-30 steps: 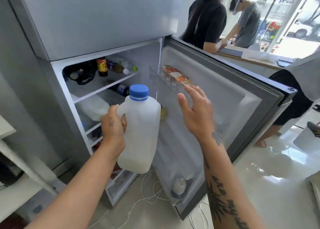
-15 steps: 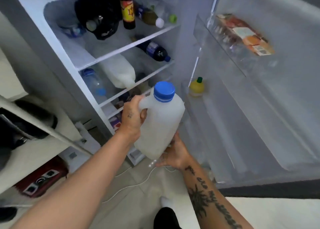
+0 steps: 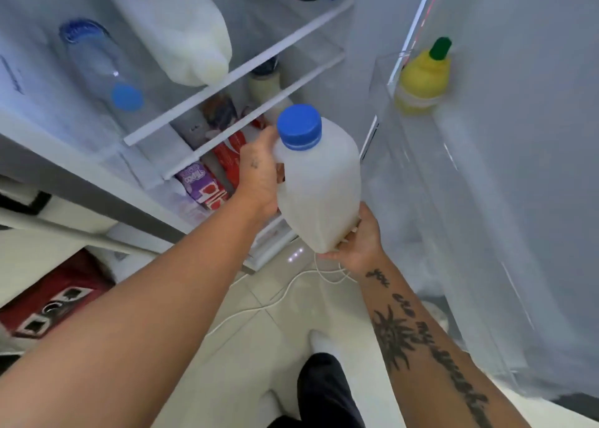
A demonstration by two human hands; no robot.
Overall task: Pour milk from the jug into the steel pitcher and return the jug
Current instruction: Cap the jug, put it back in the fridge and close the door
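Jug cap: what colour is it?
Blue. The cap tops the white jug, seen best in the head view.

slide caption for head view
Left hand grips the blue-capped milk jug while right hand supports its base at the open fridge.

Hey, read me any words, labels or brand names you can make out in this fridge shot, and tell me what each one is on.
"you are my": tattoo on the right forearm; its last word is too blurred.
Too blurred: pink lettering on the purple carton.
Unreadable: label of the yellow bottle.
None shows on the milk jug.
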